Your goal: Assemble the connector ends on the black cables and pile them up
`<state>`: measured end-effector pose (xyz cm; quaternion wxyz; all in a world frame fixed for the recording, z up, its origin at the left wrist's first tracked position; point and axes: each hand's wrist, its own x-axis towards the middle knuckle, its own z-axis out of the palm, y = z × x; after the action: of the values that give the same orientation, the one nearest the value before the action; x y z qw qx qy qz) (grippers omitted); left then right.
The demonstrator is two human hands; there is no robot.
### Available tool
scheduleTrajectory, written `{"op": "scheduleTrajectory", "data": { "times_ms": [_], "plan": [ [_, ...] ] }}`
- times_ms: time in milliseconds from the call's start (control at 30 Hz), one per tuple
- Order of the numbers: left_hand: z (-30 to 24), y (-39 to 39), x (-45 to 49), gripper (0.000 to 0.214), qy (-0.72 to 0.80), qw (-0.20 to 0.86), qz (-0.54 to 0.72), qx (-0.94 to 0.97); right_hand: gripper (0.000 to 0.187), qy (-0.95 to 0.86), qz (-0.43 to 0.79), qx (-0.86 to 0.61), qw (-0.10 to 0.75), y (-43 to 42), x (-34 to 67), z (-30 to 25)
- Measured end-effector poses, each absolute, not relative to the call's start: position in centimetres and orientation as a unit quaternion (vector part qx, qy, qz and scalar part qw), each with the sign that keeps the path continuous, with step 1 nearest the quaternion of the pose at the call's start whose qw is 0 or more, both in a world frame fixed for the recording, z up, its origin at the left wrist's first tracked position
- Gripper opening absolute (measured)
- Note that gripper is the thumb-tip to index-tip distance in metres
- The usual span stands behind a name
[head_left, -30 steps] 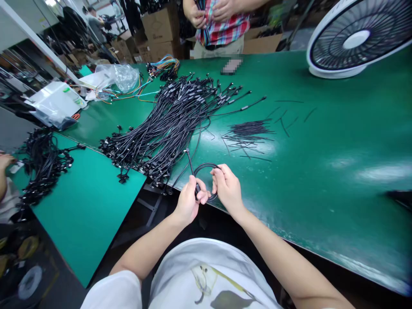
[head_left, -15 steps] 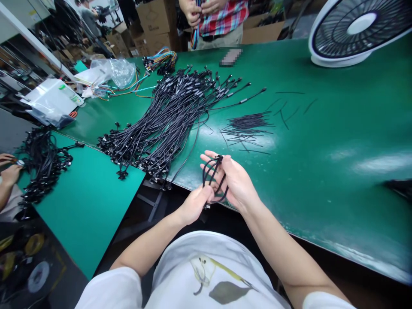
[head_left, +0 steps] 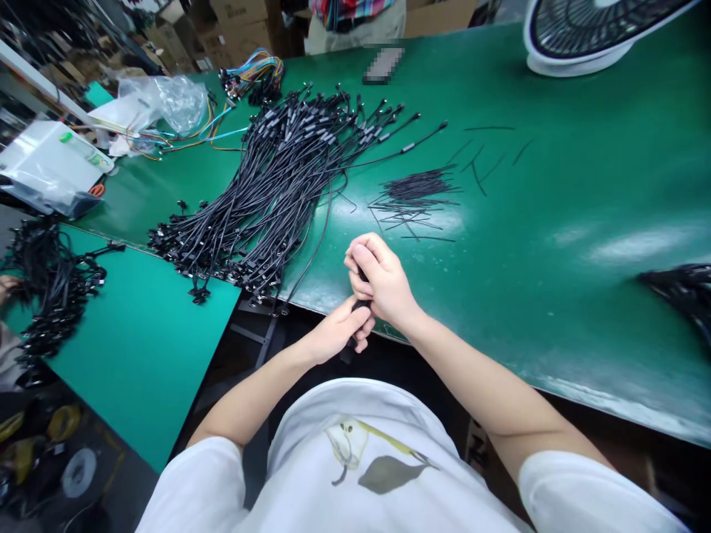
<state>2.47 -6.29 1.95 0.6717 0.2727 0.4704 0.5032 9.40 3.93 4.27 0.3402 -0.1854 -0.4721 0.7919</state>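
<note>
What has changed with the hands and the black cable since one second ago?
The black cable, an open loop between both hands a second ago, is now folded small. The right hand has closed into a fist around it; the left hand pinches its lower end. The cable pile and the short black pieces lie as before.

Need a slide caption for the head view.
Left hand and right hand grip a thin black cable at the glossy green table edge.
</note>
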Motion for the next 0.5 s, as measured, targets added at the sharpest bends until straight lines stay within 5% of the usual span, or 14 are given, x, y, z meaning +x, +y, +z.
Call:
{"op": "scheduleTrajectory", "data": {
  "times_ms": [133, 500],
  "plan": [
    [1.9, -5.9, 2.8, 0.047, 0.406, 0.729, 0.523, 0.173, 0.028, -0.481, 0.804, -0.176, 0.303, 4.8, 9.5, 3.9],
    [0.8, -4.5, 2.9, 0.048, 0.34, 0.751, 0.561, 0.074, 0.027, -0.64, 0.598, -0.281, 0.392, 5.9, 9.7, 1.3]
  ]
}}
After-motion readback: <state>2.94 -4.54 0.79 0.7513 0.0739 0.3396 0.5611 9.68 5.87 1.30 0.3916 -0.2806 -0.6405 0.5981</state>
